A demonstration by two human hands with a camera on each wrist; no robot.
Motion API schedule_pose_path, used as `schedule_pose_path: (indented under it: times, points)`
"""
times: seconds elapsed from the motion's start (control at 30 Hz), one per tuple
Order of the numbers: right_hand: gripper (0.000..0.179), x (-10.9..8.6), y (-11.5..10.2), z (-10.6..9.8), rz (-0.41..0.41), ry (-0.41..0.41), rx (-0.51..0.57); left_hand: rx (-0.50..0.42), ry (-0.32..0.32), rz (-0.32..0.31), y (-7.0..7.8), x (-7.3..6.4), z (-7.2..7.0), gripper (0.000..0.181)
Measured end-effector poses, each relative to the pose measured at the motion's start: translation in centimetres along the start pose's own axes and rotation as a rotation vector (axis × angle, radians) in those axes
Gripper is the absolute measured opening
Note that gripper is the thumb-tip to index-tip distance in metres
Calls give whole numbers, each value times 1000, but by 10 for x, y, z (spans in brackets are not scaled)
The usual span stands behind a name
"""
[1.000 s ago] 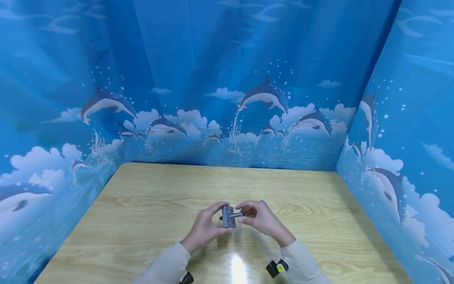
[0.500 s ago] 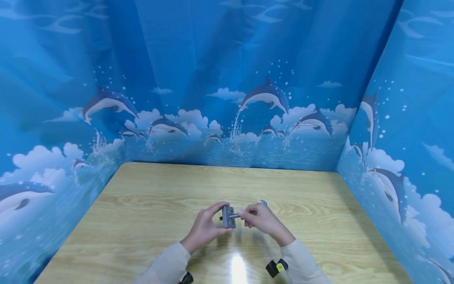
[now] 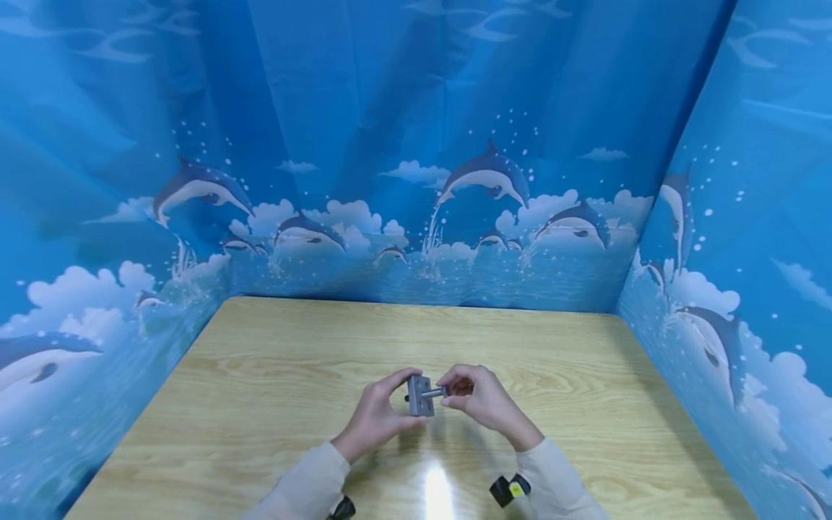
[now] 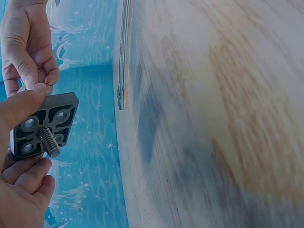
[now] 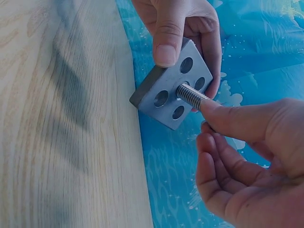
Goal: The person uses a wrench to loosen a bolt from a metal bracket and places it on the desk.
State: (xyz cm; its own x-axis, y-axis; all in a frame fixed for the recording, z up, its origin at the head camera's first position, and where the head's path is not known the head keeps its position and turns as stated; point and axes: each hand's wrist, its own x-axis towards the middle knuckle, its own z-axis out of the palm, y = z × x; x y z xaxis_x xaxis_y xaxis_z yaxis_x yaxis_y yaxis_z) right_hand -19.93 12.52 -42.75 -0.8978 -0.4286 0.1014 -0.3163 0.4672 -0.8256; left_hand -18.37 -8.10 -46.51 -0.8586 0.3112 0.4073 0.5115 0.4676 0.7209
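Observation:
My left hand (image 3: pixel 379 415) grips a grey square plate (image 3: pixel 416 406) by opposite edges, thumb on one side and fingers on the other, above the table. A threaded bolt (image 3: pixel 432 393) runs through the plate's middle. In the left wrist view the threaded tip of the bolt (image 4: pixel 49 142) sticks out of the ribbed back of the plate (image 4: pixel 69 105). My right hand (image 3: pixel 486 401) pinches the bolt's other end between thumb and fingers. The right wrist view shows the flat face of the plate (image 5: pixel 167 84), with several round holes; the right fingertips hide the end of the bolt (image 5: pixel 191 96).
A wood-grain table (image 3: pixel 312 347) lies beneath both hands. Blue dolphin-printed sheets (image 3: pixel 390 180) stand along its back and sides. Black devices (image 3: pixel 509 490) are strapped at the wrists over pale sleeves (image 3: pixel 555 477).
The right fingers rolled round the bolt's end, curling in half a second ago and now reaching forward again much as at first. The left hand and plate stay almost still.

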Motion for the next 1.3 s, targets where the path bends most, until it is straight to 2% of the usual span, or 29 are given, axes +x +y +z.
schedule_pose_path:
  times: [0.23,0.4,0.53,0.6,0.7,0.83,0.93,1.2,1.3]
  points:
    - [32,-1,3,1,9,-67,0,-6,31,21,-1,-1,2,77]
    - [39,-2,3,1,94,-78,2,10,26,42,-3,-2,4,77]
    - [46,-1,4,0,144,-89,43,14,6,27,-2,-2,3,77]
    - [45,-2,4,0,154,-79,30,10,3,16,-2,-2,3,77]
    - [36,-2,5,0,141,-40,12,6,2,3,-1,-2,2,77]
    - [21,-2,5,-1,73,-8,14,8,-4,-30,0,-2,2,77]
    - [22,-1,4,-1,31,-9,30,0,-10,-42,1,-1,2,77]
    - [21,-6,-12,-3,19,-20,77,-4,-6,-19,1,-2,2,77]
    - [26,-6,-12,-3,37,-43,48,-8,-1,-8,0,-2,2,77]
